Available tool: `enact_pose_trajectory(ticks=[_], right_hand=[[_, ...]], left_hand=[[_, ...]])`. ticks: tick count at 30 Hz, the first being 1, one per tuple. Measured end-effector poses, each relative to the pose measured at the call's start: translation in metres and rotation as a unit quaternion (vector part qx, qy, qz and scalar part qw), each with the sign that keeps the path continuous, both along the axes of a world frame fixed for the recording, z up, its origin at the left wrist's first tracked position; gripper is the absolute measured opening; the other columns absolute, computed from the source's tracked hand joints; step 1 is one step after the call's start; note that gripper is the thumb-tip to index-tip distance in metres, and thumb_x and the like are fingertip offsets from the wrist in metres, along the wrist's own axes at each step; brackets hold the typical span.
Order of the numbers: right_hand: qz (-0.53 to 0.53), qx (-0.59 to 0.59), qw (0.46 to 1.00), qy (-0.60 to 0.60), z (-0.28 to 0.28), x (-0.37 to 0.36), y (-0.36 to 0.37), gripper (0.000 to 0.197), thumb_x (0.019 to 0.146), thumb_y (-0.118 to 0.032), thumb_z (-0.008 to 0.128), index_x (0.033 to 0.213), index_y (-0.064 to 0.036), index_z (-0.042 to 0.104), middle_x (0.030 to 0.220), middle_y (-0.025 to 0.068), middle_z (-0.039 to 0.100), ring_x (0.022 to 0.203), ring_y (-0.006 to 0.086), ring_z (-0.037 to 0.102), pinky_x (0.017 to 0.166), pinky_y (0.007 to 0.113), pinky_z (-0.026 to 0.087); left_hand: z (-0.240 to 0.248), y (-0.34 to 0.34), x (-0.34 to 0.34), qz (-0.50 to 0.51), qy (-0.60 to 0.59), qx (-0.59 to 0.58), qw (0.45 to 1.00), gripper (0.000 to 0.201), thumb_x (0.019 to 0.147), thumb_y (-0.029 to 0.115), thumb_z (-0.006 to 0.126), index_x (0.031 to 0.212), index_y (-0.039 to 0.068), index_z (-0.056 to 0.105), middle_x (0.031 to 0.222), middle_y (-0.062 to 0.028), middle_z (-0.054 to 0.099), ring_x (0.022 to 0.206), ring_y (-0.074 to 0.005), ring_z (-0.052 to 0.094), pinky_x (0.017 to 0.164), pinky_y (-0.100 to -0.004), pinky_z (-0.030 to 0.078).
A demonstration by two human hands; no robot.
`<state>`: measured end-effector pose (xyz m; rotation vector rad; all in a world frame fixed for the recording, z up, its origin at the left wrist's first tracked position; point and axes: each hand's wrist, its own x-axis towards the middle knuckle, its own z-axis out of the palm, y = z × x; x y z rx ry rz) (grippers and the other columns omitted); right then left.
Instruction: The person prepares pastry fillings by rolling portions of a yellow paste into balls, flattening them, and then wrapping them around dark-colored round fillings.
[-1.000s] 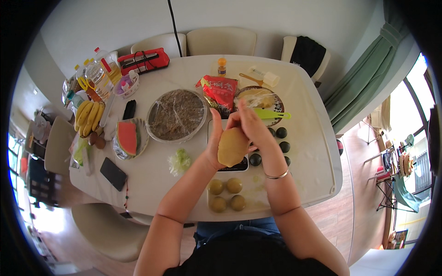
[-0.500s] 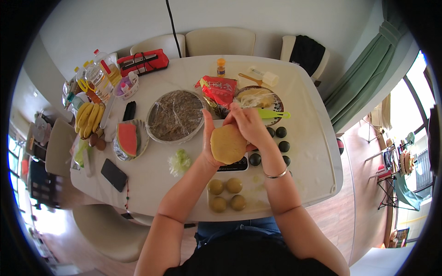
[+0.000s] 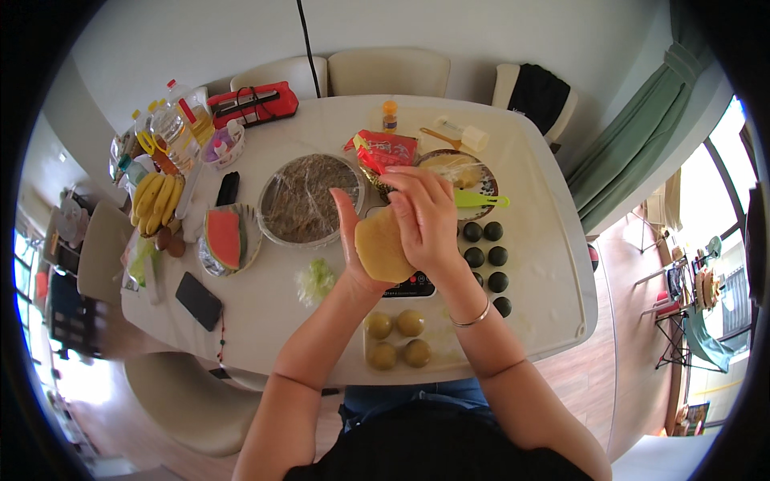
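Note:
A flattened yellow dough disc (image 3: 378, 247) rests on the palm of my left hand (image 3: 350, 240), whose thumb points up and away. My right hand (image 3: 433, 228) lies against the disc's right side with its fingers stretched out, covering part of it. Beneath my hands a kitchen scale (image 3: 411, 287) shows only in part. Nearer to me sit several olive-yellow balls (image 3: 410, 323). To the right of my hands stand rows of dark green balls (image 3: 474, 256). Beyond lies a patterned plate (image 3: 487, 183) of yellow dough (image 3: 453, 168) under clear wrap, with a lime-green utensil (image 3: 481, 200) across its near side.
Left of the disc is a wrapped bowl (image 3: 353, 228) of dark brown filling; near it lie pale green leaves (image 3: 314, 282). A red bag (image 3: 389, 147) stands behind. Watermelon (image 3: 224, 239), bananas (image 3: 155, 202), oil bottles (image 3: 174, 136) and a dark phone (image 3: 199, 301) occupy the left side.
The disc has turned and shifted slightly left. My right hand has moved from its upper edge down onto its right side, fingers now extended. More dark green balls show.

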<state>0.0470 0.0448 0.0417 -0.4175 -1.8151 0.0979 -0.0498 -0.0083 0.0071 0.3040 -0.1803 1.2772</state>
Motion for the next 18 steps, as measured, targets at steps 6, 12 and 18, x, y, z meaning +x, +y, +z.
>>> enact_pose_trajectory(ticks=[6,12,18], right_hand=[[0.187,-0.347,0.915,0.089,-0.013,0.003,0.001,0.026,0.102,-0.019,0.045,0.1,-0.0009,0.064,0.097,0.0092,0.067,0.086,0.0192,0.062,0.08,0.03,0.045],[0.284,-0.374,0.879,0.085,-0.001,0.01,0.002,0.043,0.107,-0.031,0.032,0.108,0.0011,0.062,0.105,0.0106,0.067,0.1,0.0188,0.061,0.087,0.029,0.047],[0.124,-0.229,0.962,-0.078,0.007,0.012,-0.008,0.034,0.104,-0.028,0.038,0.106,-0.005,0.062,0.098,0.0046,0.067,0.093,0.0184,0.061,0.105,0.04,0.03]], left_hand=[[-0.001,0.002,0.004,0.03,0.018,0.008,0.999,0.113,0.074,0.09,0.037,0.147,0.003,0.029,0.146,-0.0124,0.039,0.134,-0.0274,0.042,0.111,-0.0426,0.034],[0.003,0.003,0.003,-0.001,-0.015,0.001,1.0,0.109,0.074,0.09,0.037,0.145,0.007,0.033,0.145,-0.0105,0.041,0.134,-0.0269,0.042,0.11,-0.0421,0.035],[0.007,-0.004,0.002,0.027,0.046,-0.035,0.998,0.106,0.075,0.089,0.034,0.145,0.009,0.034,0.145,-0.0109,0.04,0.135,-0.0278,0.04,0.111,-0.0419,0.034]])
